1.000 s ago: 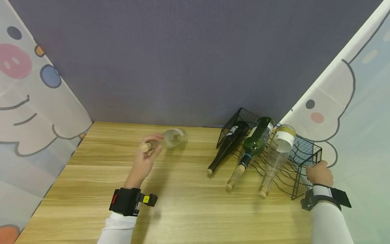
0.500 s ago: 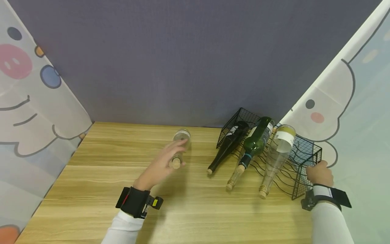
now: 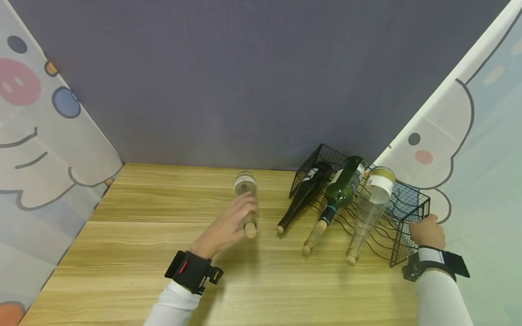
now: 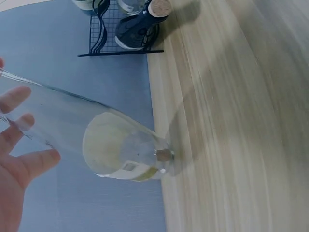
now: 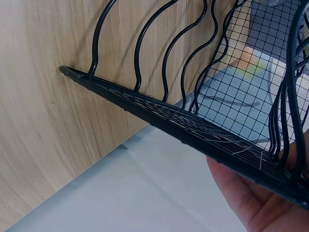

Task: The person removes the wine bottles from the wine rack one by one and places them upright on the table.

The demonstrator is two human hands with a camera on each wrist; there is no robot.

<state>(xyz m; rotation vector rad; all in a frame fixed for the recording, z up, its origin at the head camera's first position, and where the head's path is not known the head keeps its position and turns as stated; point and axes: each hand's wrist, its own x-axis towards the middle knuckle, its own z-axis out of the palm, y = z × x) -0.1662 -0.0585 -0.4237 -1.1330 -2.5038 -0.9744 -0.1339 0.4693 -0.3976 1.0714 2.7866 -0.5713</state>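
My left hand (image 3: 228,224) holds a clear glass bottle (image 3: 245,181) with a cork (image 3: 250,230) near its neck, the cork toward me. In the left wrist view the bottle (image 4: 111,140) tilts with its base at the tabletop, fingers (image 4: 36,162) around its upper part. My right hand (image 3: 428,233) grips the right end of a black wire bottle rack (image 3: 409,219); in the right wrist view, fingers (image 5: 236,188) lie behind its mesh end panel. Lying in the rack are a dark bottle (image 3: 306,190), a green bottle (image 3: 342,188) and a clear bottle (image 3: 373,203).
Another clear bottle neck (image 3: 311,242) shows beneath the green bottle. Wavy wire rows fill the rack's right part. A wooden table (image 3: 134,244) lies under everything, with a grey-blue panel (image 3: 228,90) behind and cartoon-printed cloths at both sides.
My left hand has moved right with the clear bottle, which has swung so its cork points toward me. My right hand has stayed on the rack.
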